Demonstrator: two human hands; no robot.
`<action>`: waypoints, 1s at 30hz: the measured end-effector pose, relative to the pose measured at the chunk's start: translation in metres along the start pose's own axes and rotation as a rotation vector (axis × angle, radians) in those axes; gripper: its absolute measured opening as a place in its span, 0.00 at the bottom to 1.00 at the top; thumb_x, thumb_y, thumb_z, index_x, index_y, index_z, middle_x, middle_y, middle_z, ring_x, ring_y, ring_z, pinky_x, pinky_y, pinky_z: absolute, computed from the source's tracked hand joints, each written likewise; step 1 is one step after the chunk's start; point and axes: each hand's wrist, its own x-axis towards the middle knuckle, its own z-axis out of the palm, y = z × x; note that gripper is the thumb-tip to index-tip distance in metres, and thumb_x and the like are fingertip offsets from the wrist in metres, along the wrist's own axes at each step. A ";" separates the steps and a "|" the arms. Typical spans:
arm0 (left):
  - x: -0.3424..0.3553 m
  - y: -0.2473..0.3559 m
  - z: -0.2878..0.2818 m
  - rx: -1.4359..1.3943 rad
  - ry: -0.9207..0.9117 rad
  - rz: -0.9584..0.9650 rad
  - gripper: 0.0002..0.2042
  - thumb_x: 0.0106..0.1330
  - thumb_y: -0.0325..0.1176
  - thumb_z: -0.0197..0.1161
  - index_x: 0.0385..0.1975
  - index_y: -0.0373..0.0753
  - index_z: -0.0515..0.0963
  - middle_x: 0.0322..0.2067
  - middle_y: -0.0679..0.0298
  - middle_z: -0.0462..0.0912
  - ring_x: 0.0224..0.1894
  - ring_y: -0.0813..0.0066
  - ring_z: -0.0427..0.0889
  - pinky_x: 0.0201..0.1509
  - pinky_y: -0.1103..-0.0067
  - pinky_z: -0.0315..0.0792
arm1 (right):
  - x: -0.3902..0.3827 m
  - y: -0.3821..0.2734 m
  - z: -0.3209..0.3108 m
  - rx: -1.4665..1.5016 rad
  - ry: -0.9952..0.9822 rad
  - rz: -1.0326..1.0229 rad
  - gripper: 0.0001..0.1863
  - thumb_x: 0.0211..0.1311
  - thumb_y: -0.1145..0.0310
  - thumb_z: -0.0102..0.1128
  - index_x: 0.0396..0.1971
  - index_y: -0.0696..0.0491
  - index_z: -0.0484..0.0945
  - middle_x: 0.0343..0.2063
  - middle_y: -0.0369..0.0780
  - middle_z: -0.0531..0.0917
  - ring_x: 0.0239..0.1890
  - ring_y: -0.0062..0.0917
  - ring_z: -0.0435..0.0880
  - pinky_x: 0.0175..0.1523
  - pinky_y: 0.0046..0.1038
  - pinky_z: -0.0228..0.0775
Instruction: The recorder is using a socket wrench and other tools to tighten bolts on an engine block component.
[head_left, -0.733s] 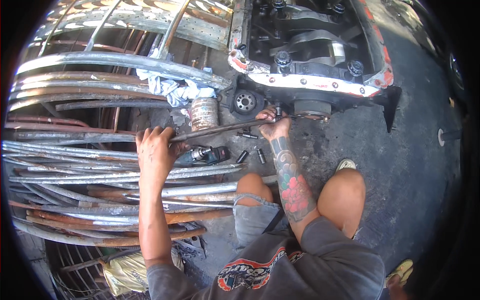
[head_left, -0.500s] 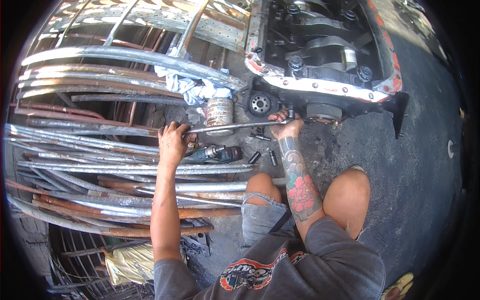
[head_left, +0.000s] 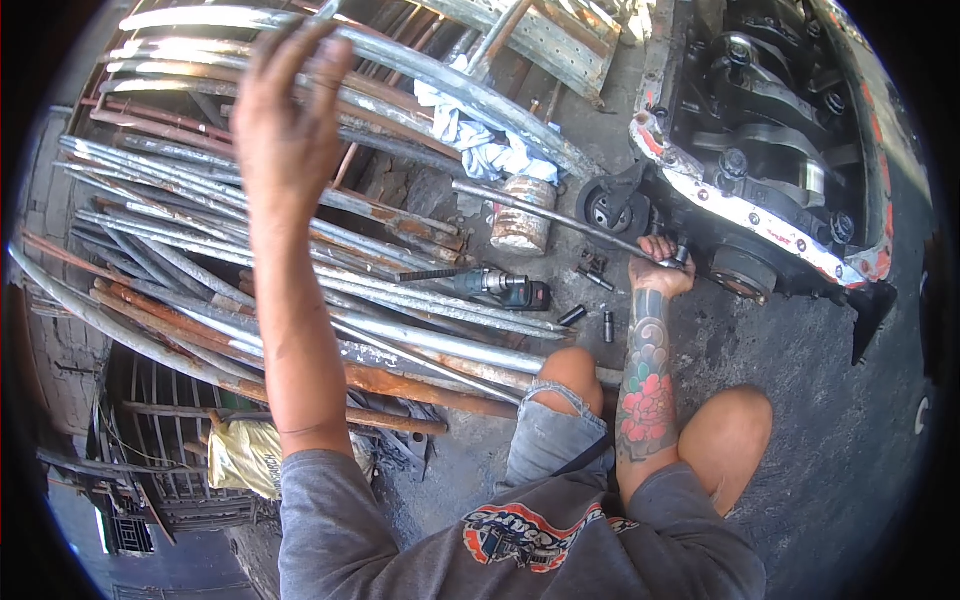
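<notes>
My right hand (head_left: 657,264) grips the near end of a long steel bar wrench (head_left: 545,213) at the lower edge of an overturned engine block (head_left: 770,150). The bar runs up and left from that hand. My left hand (head_left: 283,120) is raised high over the pile of metal pipes (head_left: 300,280), fingers spread, holding nothing. A power drill (head_left: 495,288) lies on the pipes between my arms, and a few dark sockets (head_left: 590,300) sit on the ground near my right wrist.
A rusty tin can (head_left: 522,215) stands by a crumpled white rag (head_left: 480,150). Curved and straight pipes cover the left side. A yellow sack (head_left: 240,455) lies near my left elbow. Bare concrete ground (head_left: 800,360) lies right of my knees.
My left hand has let go of the long bar and swung up and to the left, opening. The right hand stays on the bar at the engine. The view has tilted.
</notes>
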 end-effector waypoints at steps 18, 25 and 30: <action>-0.259 0.038 0.320 -0.480 -0.446 -0.277 0.18 0.69 0.34 0.52 0.58 0.42 0.68 0.64 0.47 0.58 0.66 0.44 0.55 0.67 0.61 0.54 | 0.016 -0.016 -0.035 -0.530 -0.091 -0.450 0.18 0.64 0.59 0.46 0.19 0.55 0.67 0.13 0.39 0.68 0.10 0.23 0.64 0.16 0.27 0.57; -0.221 0.086 0.275 -0.804 -0.379 -0.367 0.14 0.67 0.31 0.54 0.51 0.38 0.73 0.58 0.46 0.66 0.61 0.47 0.64 0.63 0.65 0.60 | 0.011 -0.017 -0.038 -0.727 -0.110 -0.515 0.19 0.65 0.59 0.49 0.18 0.56 0.69 0.13 0.38 0.70 0.11 0.20 0.66 0.16 0.23 0.57; -0.260 0.093 0.233 -0.847 -0.444 -0.454 0.14 0.63 0.27 0.55 0.49 0.37 0.74 0.57 0.48 0.69 0.58 0.50 0.69 0.60 0.67 0.64 | 0.007 -0.022 -0.043 -0.968 -0.091 -0.516 0.18 0.65 0.58 0.49 0.22 0.56 0.70 0.14 0.38 0.71 0.12 0.20 0.66 0.16 0.22 0.57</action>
